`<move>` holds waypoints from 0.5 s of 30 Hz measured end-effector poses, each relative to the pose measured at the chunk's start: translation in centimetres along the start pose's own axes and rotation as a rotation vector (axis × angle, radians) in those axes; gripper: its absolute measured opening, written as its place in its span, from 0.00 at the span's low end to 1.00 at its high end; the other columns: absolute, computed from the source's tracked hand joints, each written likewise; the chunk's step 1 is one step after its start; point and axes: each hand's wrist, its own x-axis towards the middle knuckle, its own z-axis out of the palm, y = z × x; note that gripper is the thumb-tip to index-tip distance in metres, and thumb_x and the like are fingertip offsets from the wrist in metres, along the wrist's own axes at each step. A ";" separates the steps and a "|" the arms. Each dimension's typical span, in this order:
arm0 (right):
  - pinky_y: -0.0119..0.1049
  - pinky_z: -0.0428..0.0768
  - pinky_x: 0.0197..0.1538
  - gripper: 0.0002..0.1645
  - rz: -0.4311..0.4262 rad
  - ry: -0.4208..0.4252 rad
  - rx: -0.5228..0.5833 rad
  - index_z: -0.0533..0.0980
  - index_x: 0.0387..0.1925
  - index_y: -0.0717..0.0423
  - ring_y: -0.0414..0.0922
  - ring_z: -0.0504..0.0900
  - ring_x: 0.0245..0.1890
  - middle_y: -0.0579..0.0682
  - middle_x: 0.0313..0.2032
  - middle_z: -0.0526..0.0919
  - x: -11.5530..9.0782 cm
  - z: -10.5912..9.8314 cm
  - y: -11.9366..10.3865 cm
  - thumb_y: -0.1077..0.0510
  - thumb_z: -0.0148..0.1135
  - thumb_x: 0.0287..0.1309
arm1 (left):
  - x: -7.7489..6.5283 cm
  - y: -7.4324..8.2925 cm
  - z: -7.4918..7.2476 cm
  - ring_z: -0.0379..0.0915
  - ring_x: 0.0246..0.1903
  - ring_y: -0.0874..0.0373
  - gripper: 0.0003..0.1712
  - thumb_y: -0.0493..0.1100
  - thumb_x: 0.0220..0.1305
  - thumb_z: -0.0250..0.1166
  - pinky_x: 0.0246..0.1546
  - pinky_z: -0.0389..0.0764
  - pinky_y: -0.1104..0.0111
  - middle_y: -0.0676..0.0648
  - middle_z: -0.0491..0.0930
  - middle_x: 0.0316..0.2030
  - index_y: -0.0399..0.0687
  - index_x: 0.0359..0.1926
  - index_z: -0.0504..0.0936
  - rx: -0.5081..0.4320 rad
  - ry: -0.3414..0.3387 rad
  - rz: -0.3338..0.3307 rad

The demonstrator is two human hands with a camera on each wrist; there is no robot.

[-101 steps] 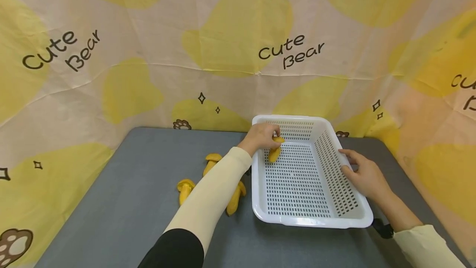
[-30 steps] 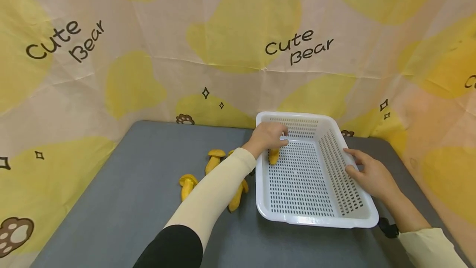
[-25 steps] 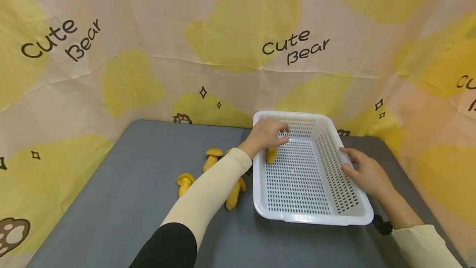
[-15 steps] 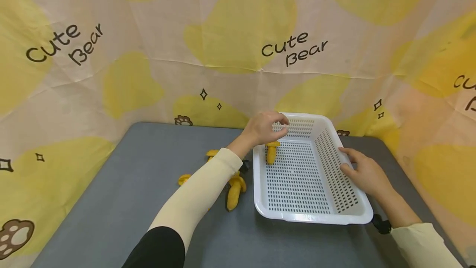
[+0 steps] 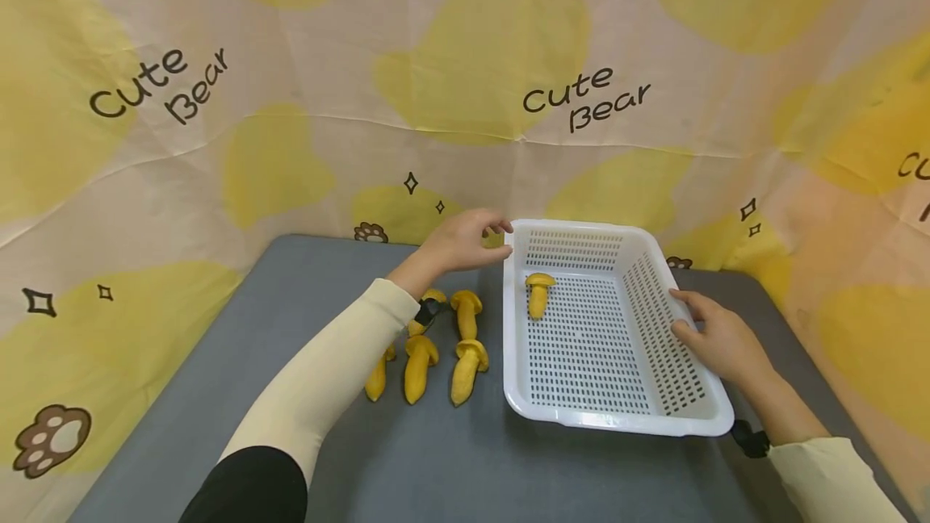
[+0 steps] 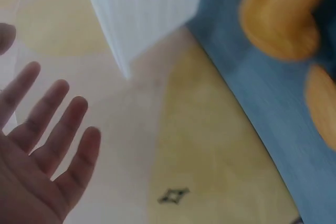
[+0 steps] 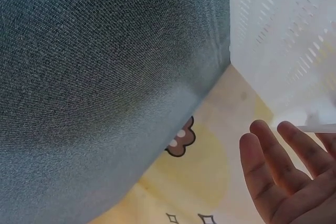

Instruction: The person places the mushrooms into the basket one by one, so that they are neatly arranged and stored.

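My left hand (image 5: 461, 242) hovers at the far left corner of a white perforated plastic basket (image 5: 617, 426), thumb and fingers spread with nothing between them. In the left wrist view its fingers (image 6: 58, 129) are apart. One yellow mushroom (image 5: 538, 297) lies in the basket near its left wall, cap toward the back. Several more yellow mushrooms (image 5: 418, 370) lie on the table left of the basket, partly hidden by my left forearm. My right hand (image 5: 722, 341) rests with thumb and forefinger on the basket's right rim; the right wrist view shows its other fingers (image 7: 275, 156) loosely extended outside the wall.
The grey table (image 5: 450, 466) meets a cloth backdrop (image 5: 465, 87) printed with yellow patches and "Cute Bear" lettering. A dark wrist camera (image 5: 430, 311) sits on my left wrist, close above the mushrooms.
My left hand has let go of the mushroom, leaving it in the basket, then risen and moved left out past the rim. My right hand stays on the right rim.
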 end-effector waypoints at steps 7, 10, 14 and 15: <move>0.37 0.81 0.23 0.34 0.011 -0.007 0.023 0.58 0.70 0.63 0.43 0.83 0.23 0.73 0.48 0.76 0.1 0.2 0.2 0.55 0.47 0.65 | -2.2 -2.4 -0.7 0.73 0.55 0.50 0.23 0.54 0.62 0.63 0.55 0.75 0.56 0.45 0.77 0.54 0.52 0.55 0.78 0.035 -0.077 -0.053; 0.37 0.81 0.22 0.34 0.016 -0.008 0.033 0.58 0.70 0.62 0.43 0.83 0.23 0.73 0.49 0.75 0.1 0.2 0.1 0.54 0.47 0.65 | -3.1 -3.4 -0.7 0.73 0.55 0.49 0.22 0.53 0.62 0.63 0.56 0.75 0.56 0.44 0.77 0.54 0.50 0.55 0.78 0.023 -0.118 -0.072; 0.37 0.81 0.22 0.34 0.024 -0.012 0.043 0.57 0.71 0.62 0.43 0.83 0.23 0.73 0.50 0.75 0.0 0.2 0.1 0.54 0.47 0.66 | -4.2 -4.4 -0.4 0.73 0.55 0.47 0.21 0.51 0.63 0.63 0.55 0.75 0.55 0.43 0.77 0.54 0.49 0.54 0.79 0.018 -0.171 -0.091; 0.37 0.81 0.22 0.34 0.025 -0.014 0.044 0.57 0.71 0.62 0.43 0.83 0.23 0.73 0.50 0.75 0.0 0.2 0.0 0.54 0.47 0.66 | -4.4 -4.7 -0.3 0.73 0.55 0.45 0.21 0.51 0.63 0.63 0.55 0.75 0.54 0.43 0.77 0.54 0.48 0.55 0.79 0.014 -0.185 -0.097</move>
